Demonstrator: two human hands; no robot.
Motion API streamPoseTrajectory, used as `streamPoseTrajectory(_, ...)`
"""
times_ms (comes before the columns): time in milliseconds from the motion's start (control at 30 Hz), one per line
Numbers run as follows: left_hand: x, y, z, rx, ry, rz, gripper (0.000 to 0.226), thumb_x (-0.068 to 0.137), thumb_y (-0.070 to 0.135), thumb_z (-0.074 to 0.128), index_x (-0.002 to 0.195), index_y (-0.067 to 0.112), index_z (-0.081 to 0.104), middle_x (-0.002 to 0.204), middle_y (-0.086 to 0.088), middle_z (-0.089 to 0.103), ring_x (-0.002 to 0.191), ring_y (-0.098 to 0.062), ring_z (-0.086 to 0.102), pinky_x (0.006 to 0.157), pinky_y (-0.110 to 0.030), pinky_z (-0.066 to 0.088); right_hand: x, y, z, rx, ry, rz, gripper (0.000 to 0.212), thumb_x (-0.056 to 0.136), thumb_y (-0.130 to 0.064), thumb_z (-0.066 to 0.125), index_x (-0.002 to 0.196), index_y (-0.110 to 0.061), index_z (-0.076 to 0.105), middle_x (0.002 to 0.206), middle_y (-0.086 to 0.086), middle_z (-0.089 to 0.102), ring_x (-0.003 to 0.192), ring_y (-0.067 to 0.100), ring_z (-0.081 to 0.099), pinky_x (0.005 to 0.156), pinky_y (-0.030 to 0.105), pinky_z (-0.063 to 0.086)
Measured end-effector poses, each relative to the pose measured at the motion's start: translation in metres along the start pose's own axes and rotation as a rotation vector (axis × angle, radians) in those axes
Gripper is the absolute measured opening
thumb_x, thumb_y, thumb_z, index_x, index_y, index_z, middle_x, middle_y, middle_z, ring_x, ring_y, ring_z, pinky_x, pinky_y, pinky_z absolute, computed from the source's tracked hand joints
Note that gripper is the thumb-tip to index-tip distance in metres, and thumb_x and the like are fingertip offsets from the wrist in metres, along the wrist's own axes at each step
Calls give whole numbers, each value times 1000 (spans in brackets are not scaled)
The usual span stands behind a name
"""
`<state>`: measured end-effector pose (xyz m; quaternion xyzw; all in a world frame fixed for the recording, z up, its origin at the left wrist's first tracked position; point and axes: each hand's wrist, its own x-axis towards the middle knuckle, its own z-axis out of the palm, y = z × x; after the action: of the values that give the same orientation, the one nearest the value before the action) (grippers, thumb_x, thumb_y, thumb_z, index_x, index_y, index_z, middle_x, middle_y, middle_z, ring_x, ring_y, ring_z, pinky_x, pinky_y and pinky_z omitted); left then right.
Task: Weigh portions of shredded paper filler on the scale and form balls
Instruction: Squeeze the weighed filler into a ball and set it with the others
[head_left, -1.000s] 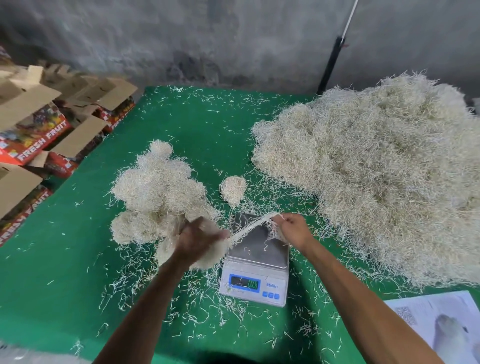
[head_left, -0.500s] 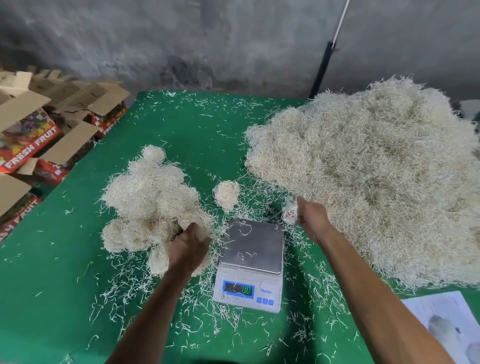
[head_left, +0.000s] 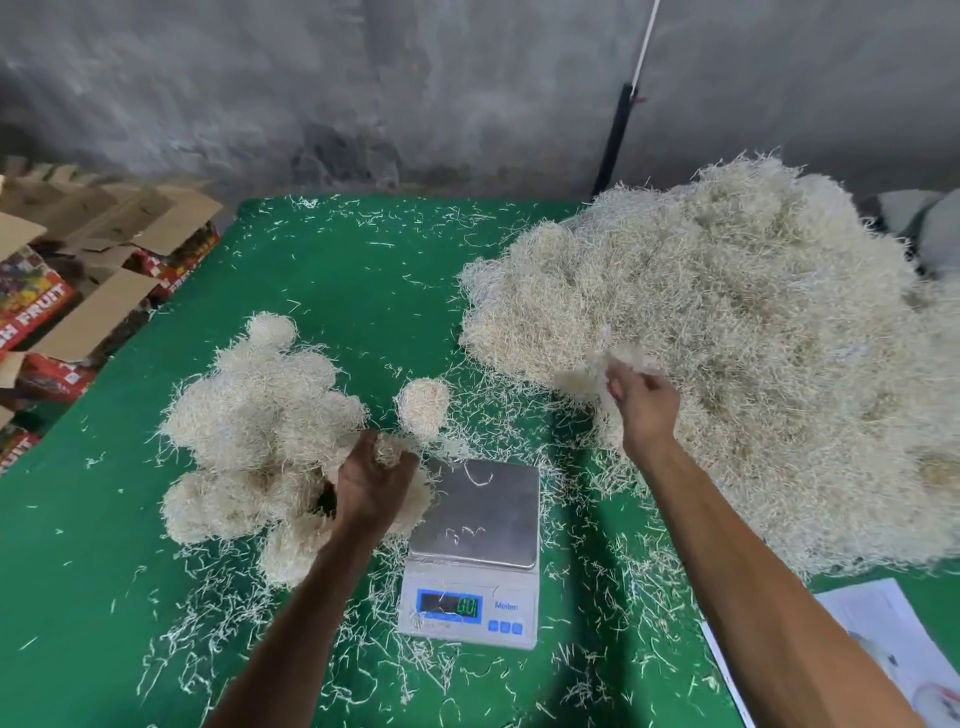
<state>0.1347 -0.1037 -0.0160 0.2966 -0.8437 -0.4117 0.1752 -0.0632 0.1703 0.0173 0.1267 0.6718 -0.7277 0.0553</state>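
A small white digital scale (head_left: 475, 551) stands on the green table (head_left: 337, 291), its steel platform bare except for a few stray strands. My left hand (head_left: 371, 486) grips a wad of shredded paper (head_left: 389, 448) just left of the scale, beside a cluster of several formed paper balls (head_left: 249, 431). One single ball (head_left: 422, 404) lies behind the scale. My right hand (head_left: 644, 410) holds a tuft of shreds (head_left: 582, 379) at the near edge of the big loose paper pile (head_left: 727, 353) on the right.
Open cardboard fruit boxes (head_left: 62, 301) are stacked off the table's left side. A printed sheet (head_left: 893, 644) lies at the front right corner. Loose strands litter the cloth around the scale. A grey wall and a black pole (head_left: 615, 135) stand behind.
My hands pulled apart, separating the strands stretched over the scale. The right hand moved up and right to the big pile with a tuft; the left hand stayed by the balls with its wad.
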Motion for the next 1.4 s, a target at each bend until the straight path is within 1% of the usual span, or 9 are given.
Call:
streamPoseTrajectory(167, -6, 22, 24, -234, -101, -187, 58, 93, 20, 69, 139, -5, 45, 77, 8, 60, 61, 3, 64, 44, -20, 51, -7, 24, -12, -416, -50, 27, 63, 99, -33, 70, 150, -5, 45, 151, 13, 52, 137, 31, 53, 109, 36, 44)
streamPoseTrajectory(267, -15, 34, 35, -494, -248, -361, 37, 93, 32, 68, 119, 14, 50, 104, 1, 58, 101, -32, 64, 68, -36, 55, -38, 52, -11, -320, -181, 91, 28, 105, -32, 59, 114, -9, 70, 117, 18, 73, 109, 35, 71, 95, 35, 59)
streamPoseTrajectory(400, -25, 43, 42, -694, -388, -417, 65, 83, 41, 76, 126, 2, 48, 119, -19, 56, 104, -44, 64, 74, -62, 58, -88, 51, 19, -262, -517, 223, 68, 103, -64, 36, 118, -6, 68, 114, 22, 73, 101, 27, 70, 100, 46, 56)
streamPoseTrajectory(600, -34, 63, 52, -341, -398, -47, 20, 84, 37, 60, 94, 20, 62, 86, 0, 69, 86, -29, 67, 64, -36, 58, -123, 46, 43, 12, -781, 570, 60, 110, -52, 23, 131, -15, 65, 105, 1, 79, 109, 13, 73, 94, 29, 57)
streamPoseTrajectory(767, -26, 35, 45, 129, -354, 213, 54, 91, 23, 67, 134, 6, 39, 120, 0, 42, 115, -18, 42, 101, -33, 38, -120, 54, 62, -423, -619, 359, 42, 108, -33, 49, 142, -7, 50, 135, 11, 57, 126, 26, 56, 115, 47, 41)
streamPoseTrajectory(867, -25, 30, 33, -162, -445, 9, 49, 87, 23, 71, 128, 11, 47, 107, 8, 55, 91, -9, 60, 72, -16, 50, -115, 58, 72, -519, -481, 68, 52, 103, -35, 62, 147, -9, 50, 130, 12, 64, 103, 22, 60, 102, 41, 52)
streamPoseTrajectory(967, -25, 16, 27, -197, -318, -85, 32, 87, 29, 52, 103, 3, 58, 88, -2, 62, 65, -6, 52, 60, -24, 42, -118, 64, 80, -760, -306, -353, 63, 101, -56, 57, 149, -16, 49, 149, 9, 52, 132, 23, 52, 116, 43, 41)
streamPoseTrajectory(1167, -34, -29, 21, -120, -130, -237, 25, 98, 16, 52, 119, 4, 55, 100, -5, 66, 72, -8, 58, 52, -15, 42, -125, 95, 83, -1355, -641, -630, 78, 95, -74, 46, 155, -26, 35, 165, 9, 33, 148, 31, 38, 120, 55, 35)
streamPoseTrajectory(1400, -39, -36, 20, -134, -105, -227, 36, 93, 12, 52, 113, -17, 50, 77, -24, 53, 47, -1, 40, 36, -6, 29, -125, 95, 59, -862, -411, -534, 74, 104, -72, 25, 149, -18, 49, 158, 7, 46, 143, 23, 46, 118, 55, 38)
